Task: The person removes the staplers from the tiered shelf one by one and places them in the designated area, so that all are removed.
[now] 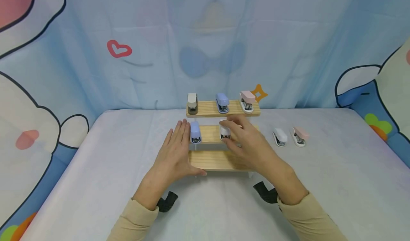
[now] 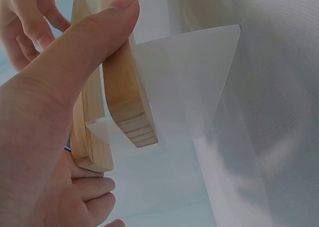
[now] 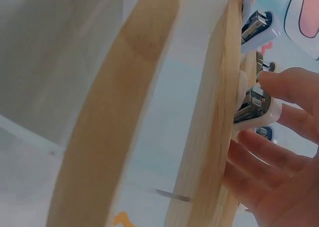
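On the middle shelf [image 1: 210, 134], the right hand [image 1: 249, 143] pinches a white stapler [image 1: 225, 132] — left hand [image 1: 174, 155] straight-fingered, seemingly steadying the rack [image 1: 214, 161].

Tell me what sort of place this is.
Probably a staged tabletop set-up: a cartoon-printed curtain hangs behind a white-covered table holding a tiered wooden stand with staplers.

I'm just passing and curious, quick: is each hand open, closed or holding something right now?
Left hand: open, fingers straight, resting against the wooden shelf's left end.
Right hand: closed, pinching the white stapler on the middle board.
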Demonstrator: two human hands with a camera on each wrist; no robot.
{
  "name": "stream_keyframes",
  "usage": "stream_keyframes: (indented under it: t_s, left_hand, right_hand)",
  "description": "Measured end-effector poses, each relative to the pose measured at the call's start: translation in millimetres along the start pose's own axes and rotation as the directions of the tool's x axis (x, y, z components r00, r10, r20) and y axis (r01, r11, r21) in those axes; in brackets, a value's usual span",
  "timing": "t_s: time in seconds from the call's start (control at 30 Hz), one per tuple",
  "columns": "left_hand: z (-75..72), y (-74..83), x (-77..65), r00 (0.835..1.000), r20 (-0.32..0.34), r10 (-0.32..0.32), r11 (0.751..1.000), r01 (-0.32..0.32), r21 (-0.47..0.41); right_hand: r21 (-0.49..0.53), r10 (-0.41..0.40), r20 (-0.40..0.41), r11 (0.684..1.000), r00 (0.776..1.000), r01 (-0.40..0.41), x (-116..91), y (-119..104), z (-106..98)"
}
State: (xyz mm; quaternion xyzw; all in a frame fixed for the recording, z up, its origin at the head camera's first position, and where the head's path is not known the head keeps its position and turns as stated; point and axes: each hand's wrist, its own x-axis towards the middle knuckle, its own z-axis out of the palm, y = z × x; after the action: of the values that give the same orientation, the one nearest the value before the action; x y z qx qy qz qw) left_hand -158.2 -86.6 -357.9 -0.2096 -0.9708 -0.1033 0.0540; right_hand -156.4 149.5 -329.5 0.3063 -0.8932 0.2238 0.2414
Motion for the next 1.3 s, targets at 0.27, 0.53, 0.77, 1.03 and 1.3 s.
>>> stream_keyframes:
  t_s: [0.27,0.53,0.77,1.03,1.3]
  left_hand:
    - [-0.6,0.4,0.0,1.0,0.0,-0.004,1.0,0.004,-0.004]
    - [-0.9,0.7,0.0,1.0,-0.013,0.004,1.0,-0.004,0.0]
    - [-0.5,0.3,-0.4,1.0,-0.008,0.001,1.0,-0.001,0.0]
    - [0.1,-0.1,-0.7,1.0,-0.014,0.004,1.0,-0.004,-0.002]
    - [0.4,-0.1,-0.5,1.0,-0.013,0.006,1.0,-0.006,-0.001]
  right_hand:
    - [-0.024,0.046,0.037,0.999,0.998,-0.045,-0.1,-3.3,-1.3]
    - [-0.023,0.053,0.052,0.998,0.997,-0.052,-0.4,-4.9,-1.8]
    - [-0.034,0.017,0.061,0.999,0.998,-0.015,0.1,-4.9,-1.7]
    - [-0.031,0.007,0.076,1.0,0.997,-0.005,-0.1,-3.1,0.0]
    - [-0.021,-0.017,0.091,1.0,0.996,0.019,-0.9,0.7,-2.5]
